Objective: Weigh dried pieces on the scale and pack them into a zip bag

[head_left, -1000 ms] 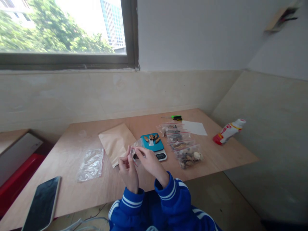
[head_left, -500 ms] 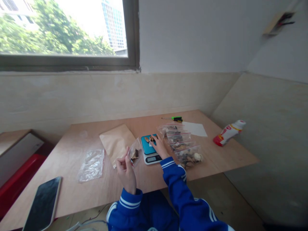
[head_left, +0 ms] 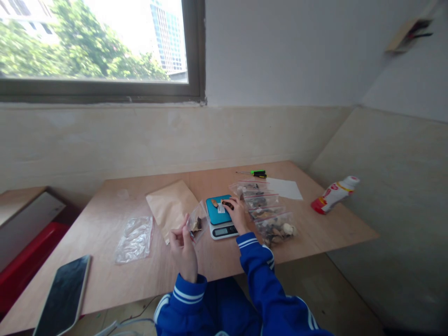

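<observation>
My left hand (head_left: 184,249) pinches the edge of a small clear plastic bag (head_left: 202,212) with dark and pale dried pieces (head_left: 196,225) inside. Right of the bag stands a kitchen scale (head_left: 224,232) with a blue top and a small display. My right hand (head_left: 239,215) is over the scale's right side, its fingers closed around brown dried pieces (head_left: 227,204), perhaps dried mushroom. Another brown piece (head_left: 214,203) lies at the left of the blue top, beside a white label (head_left: 221,208).
Several zip bags of dried pieces (head_left: 276,228) lie right of the scale, with white paper (head_left: 285,188) and screwdrivers (head_left: 258,173) behind. A red-and-white bottle (head_left: 334,195) stands far right. Leftward are a brown paper envelope (head_left: 171,203), an empty clear bag (head_left: 135,240) and a tablet (head_left: 65,296).
My right hand has shifted slightly right, its fingers drawing brown pieces together toward the scale's right edge. More of the white label shows. My left hand stays with its bag.
</observation>
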`<state>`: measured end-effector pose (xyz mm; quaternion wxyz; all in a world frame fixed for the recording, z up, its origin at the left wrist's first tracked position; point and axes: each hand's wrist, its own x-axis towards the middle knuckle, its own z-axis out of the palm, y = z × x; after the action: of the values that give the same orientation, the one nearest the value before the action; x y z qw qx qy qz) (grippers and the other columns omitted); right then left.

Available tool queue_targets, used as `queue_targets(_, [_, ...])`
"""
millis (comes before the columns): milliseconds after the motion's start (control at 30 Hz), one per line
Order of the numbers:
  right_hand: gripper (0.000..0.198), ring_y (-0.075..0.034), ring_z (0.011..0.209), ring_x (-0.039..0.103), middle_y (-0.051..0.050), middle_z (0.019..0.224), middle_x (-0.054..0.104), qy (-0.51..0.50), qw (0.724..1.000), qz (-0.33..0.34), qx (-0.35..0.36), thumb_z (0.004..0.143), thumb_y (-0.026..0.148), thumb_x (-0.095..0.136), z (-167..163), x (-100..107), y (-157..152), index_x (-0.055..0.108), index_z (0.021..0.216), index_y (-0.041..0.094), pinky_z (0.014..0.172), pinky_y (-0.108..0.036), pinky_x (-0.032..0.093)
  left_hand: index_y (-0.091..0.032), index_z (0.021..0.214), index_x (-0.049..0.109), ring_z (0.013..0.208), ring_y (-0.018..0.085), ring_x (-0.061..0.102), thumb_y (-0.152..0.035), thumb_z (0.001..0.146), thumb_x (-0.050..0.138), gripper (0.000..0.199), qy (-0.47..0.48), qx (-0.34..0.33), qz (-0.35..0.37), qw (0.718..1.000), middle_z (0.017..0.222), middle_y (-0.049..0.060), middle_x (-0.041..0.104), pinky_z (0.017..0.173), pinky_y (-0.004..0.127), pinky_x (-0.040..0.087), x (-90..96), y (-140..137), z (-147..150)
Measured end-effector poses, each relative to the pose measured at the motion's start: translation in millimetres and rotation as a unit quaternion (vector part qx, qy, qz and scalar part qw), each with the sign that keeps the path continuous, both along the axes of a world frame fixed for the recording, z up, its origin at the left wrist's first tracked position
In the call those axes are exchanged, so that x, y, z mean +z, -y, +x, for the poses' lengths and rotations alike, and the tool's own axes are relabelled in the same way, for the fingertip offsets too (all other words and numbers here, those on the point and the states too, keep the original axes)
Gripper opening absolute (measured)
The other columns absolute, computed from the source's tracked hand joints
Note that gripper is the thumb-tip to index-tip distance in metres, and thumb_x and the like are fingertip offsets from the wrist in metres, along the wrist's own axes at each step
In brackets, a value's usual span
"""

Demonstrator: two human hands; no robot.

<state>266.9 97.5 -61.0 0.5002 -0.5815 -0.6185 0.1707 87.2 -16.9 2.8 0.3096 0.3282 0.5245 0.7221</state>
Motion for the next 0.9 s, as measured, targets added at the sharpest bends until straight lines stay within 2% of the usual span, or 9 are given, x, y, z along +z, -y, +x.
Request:
queue_targets(200, [0.025,-0.026,0.102,0.060,-0.012,0.104,0.066,-0.105,0.994,0.008,-0.016,0.075,0.038,0.065,-1.8,10.6,4.8,0.073,0.087,0.017,0.092,-0.042,0.047,-0.020,0.072,0.044,0.104,0.023,0.065,-0.037,0.084,0.057,0.025,-0.014,0.001,-0.007,1.000,0.112,0.013,0.069,0.086,0.036,0.050,0.6,0.2,-0.6])
queue_targets(333, [0.040,-0.025,0.094,0.066,-0.014,0.101,0.070,-0.184,0.983,0.001,-0.014,0.079,0.047,0.061,-11.7,28.1,12.6,0.070,0.097,0.014,0.083,-0.039,0.053,-0.020,0.072,0.045,0.104,0.023,0.065,-0.037,0.084,0.057,0.024,-0.019,-0.001,-0.008,1.000,0.109,0.012,0.070,0.087,0.036,0.049,2.1,-0.6,0.0])
queue_targets(433, [0.039,-0.022,0.095,0.067,-0.011,0.103,0.071,-0.274,0.960,-0.030,0.043,0.078,0.046,0.064,-22.1,56.8,28.5,0.068,0.102,0.015,0.083,-0.036,0.054,-0.020,0.072,0.045,0.103,0.022,0.066,-0.037,0.084,0.057,0.024,-0.033,0.001,-0.013,0.999,0.106,0.011,0.071,0.087,0.035,0.049,2.7,-1.1,0.6])
queue_targets(500, [0.036,-0.021,0.096,0.067,-0.009,0.104,0.072,-0.312,0.938,-0.076,0.129,0.075,0.042,0.069,-28.0,80.4,41.9,0.069,0.101,0.017,0.083,-0.033,0.053,-0.020,0.073,0.045,0.104,0.022,0.065,-0.037,0.084,0.057,0.024,-0.029,-0.004,-0.012,1.000,0.108,0.012,0.070,0.088,0.036,0.049,2.4,-0.9,1.3])
queue_targets(567, [0.031,-0.020,0.094,0.067,-0.007,0.102,0.072,-0.271,0.928,-0.113,0.228,0.074,0.038,0.070,-33.4,100.9,53.8,0.070,0.099,0.019,0.082,-0.032,0.053,-0.019,0.074,0.046,0.105,0.022,0.065,-0.038,0.085,0.056,0.024,-0.020,-0.009,-0.011,1.000,0.112,0.012,0.069,0.089,0.037,0.048,1.7,-0.4,2.3])
queue_targets(633, [0.024,-0.019,0.092,0.066,-0.005,0.099,0.072,-0.185,0.931,-0.123,0.289,0.075,0.033,0.070,-40.0,113.9,62.7,0.071,0.095,0.019,0.081,-0.031,0.053,-0.019,0.075,0.046,0.105,0.023,0.065,-0.039,0.085,0.056,0.024,-0.012,-0.015,-0.008,1.000,0.114,0.013,0.068,0.088,0.037,0.049,1.3,0.5,3.7])
queue_targets(767, [0.015,-0.020,0.094,0.065,-0.005,0.096,0.071,-0.049,0.967,-0.087,0.236,0.081,0.026,0.063,-60.9,118.7,74.6,0.072,0.093,0.022,0.086,-0.035,0.051,-0.019,0.074,0.046,0.095,0.022,0.068,-0.041,0.085,0.056,0.026,-0.019,-0.018,-0.010,1.000,0.115,0.015,0.067,0.081,0.036,0.052,3.4,3.2,6.2])
queue_targets(833, [0.019,-0.020,0.098,0.064,-0.006,0.102,0.070,-0.051,0.971,-0.074,0.220,0.083,0.026,0.060,-72.0,118.1,79.1,0.070,0.099,0.022,0.089,-0.035,0.051,-0.019,0.073,0.047,0.087,0.021,0.069,-0.042,0.084,0.056,0.027,-0.031,-0.011,-0.019,0.999,0.111,0.014,0.069,0.075,0.034,0.054,5.1,4.4,6.3])
queue_targets(900, [0.026,-0.019,0.100,0.065,-0.007,0.110,0.068,-0.094,0.960,-0.082,0.250,0.087,0.030,0.056,-78.9,118.6,81.4,0.067,0.109,0.023,0.087,-0.033,0.053,-0.019,0.074,0.048,0.086,0.022,0.070,-0.043,0.083,0.056,0.027,-0.038,-0.001,-0.023,0.999,0.105,0.014,0.071,0.071,0.034,0.055,5.7,4.6,5.2])
